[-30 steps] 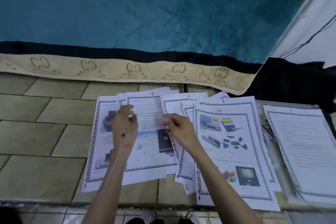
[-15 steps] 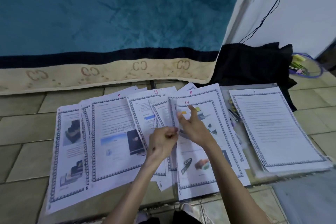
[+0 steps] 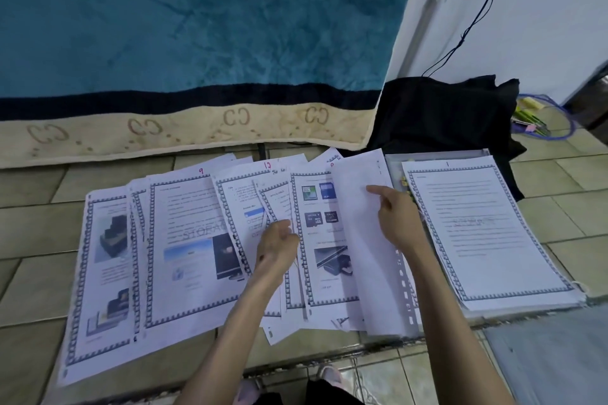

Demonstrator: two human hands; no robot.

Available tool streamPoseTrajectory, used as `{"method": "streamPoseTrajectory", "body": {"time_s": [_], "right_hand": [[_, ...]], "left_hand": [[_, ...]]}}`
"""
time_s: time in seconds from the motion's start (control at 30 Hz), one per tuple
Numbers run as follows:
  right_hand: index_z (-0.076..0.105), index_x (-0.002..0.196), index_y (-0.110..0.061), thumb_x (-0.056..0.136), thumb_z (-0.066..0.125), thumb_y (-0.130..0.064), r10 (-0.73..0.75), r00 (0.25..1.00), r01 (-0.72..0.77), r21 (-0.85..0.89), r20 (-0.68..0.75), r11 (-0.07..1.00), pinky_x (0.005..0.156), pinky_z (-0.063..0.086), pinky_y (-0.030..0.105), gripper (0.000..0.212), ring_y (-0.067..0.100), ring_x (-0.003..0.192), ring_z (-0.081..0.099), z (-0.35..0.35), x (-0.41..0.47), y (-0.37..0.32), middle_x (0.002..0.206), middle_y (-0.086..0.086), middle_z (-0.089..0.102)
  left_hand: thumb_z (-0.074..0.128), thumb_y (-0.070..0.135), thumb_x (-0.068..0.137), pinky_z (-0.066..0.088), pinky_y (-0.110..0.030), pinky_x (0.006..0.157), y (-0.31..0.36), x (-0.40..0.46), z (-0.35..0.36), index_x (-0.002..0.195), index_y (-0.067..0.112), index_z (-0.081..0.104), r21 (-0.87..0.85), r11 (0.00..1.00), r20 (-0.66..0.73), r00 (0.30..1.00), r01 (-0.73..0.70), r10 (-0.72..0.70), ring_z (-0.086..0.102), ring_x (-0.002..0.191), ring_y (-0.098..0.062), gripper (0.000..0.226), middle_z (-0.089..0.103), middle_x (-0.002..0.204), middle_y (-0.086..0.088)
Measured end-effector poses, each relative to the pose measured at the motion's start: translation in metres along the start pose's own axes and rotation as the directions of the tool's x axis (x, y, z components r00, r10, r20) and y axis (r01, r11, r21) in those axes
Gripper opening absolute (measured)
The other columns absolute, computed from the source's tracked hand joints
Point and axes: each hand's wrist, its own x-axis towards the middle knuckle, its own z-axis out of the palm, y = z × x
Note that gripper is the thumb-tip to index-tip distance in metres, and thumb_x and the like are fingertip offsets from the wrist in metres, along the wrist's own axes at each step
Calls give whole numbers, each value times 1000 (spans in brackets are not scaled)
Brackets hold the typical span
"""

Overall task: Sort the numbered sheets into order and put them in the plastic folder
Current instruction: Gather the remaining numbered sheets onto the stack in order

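The right hand is holding a blank-side-up sheet, fingers curled at its right edge. The left hand is pinching fanned numbered sheets lying on the tiled floor. At right, sheet 1 is resting on the plastic folder.

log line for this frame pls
step: sorting | right hand: lifting blank-side sheet | left hand: on fanned sheets | sheet 1: on folder | filed: none
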Motion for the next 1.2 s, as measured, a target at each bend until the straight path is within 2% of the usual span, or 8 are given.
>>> {"method": "streamPoseTrajectory", "body": {"time_s": [0.13, 0.23, 0.37, 0.5, 0.67, 0.8, 0.97, 1.2], "right_hand": [[55, 129, -8, 96, 30, 0, 117, 984, -131, 99, 133, 986, 42, 37, 8, 42, 0, 45, 52, -1, -7, -4, 70, -1, 57], [50, 135, -19, 99, 40, -24, 216, 926, -303, 266, 310, 915, 77, 48, 26, 38, 17, 111, 57, -5, -10, -13, 131, 3, 57], [27, 146, -36, 93, 50, -41, 96, 927, -239, 373, 363, 897, 98, 26, 28, 57, 9, 136, 28, -4, -12, -16, 150, -15, 29], [8, 148, -39, 93, 53, -9, -23, 959, -75, 331, 284, 941, 107, 22, 23, 77, -2, 130, 19, -9, -11, -1, 140, -24, 20], [40, 139, -33, 94, 48, 0, -73, 960, 0, 265, 269, 964, 105, 25, 17, 57, -5, 130, 27, -17, -10, 9, 136, -25, 34], [52, 133, -19, 95, 44, 1, -28, 947, -48, 226, 320, 973, 96, 27, 10, 44, -1, 123, 36, -13, -7, 6, 135, -10, 47], [54, 131, -18, 94, 44, 0, -11, 940, -63, 206, 340, 977, 91, 31, 6, 43, 1, 125, 40, -10, -6, 8, 139, -6, 49], [56, 130, -20, 94, 43, 0, 4, 932, -82, 200, 363, 976, 101, 35, 19, 42, 14, 131, 43, -11, -7, 6, 140, -5, 49]], "left_hand": [[45, 22, 96, 40, -25, 65, 14, 1, -4, 99, 16, 58, -114, 983, 50, 989, 145, -140, 56, 81, -13, 14, 60, 94, -2], [30, 49, 98, 44, -30, 79, 19, -1, 3, 111, 14, 62, -132, 990, 170, 985, 56, -33, 57, 93, -17, 49, 64, 109, -4], [10, 54, 97, 32, -41, 110, 27, -19, 33, 127, 21, 58, -84, 993, 338, 935, -81, 104, 47, 123, -18, 65, 51, 135, 2], [27, 37, 100, 32, -37, 110, 19, -22, 45, 124, 23, 59, -148, 986, 257, 960, -73, 109, 45, 128, -15, 43, 51, 137, 3], [47, 15, 94, 20, -43, 116, -5, -18, 30, 139, 16, 38, -77, 991, -216, 973, -105, 86, 16, 144, -21, 46, 22, 154, -4], [47, 16, 95, 24, -44, 115, -7, -13, 26, 148, 16, 17, -204, 977, -233, 972, -60, 11, 23, 142, -21, 61, 29, 152, 1], [53, 24, 92, 31, -44, 109, 1, 4, 19, 145, 11, 24, -29, 999, -238, 971, -37, 29, 37, 131, -24, 62, 48, 136, 2], [58, 25, 91, 43, -24, 82, 8, 24, -3, 99, 14, 60, -91, 994, -286, 958, -61, 32, 54, 88, -15, 14, 58, 95, 1]]}}
